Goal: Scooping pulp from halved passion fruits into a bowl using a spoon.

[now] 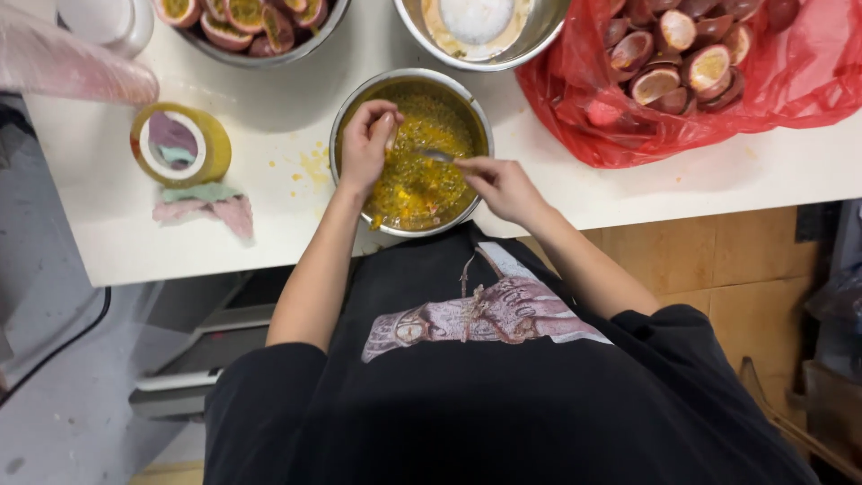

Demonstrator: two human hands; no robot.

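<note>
Black shirt with a printed figure is filling the foreground, at the edge of the white table. Left hand is curling closed around a passion fruit half over the steel bowl of yellow pulp. Right hand is pinching a spoon, its tip lying above the pulp. Red bag of emptied shells is sitting to the right; a tape roll is lying to the left; two further bowls are standing behind.
</note>
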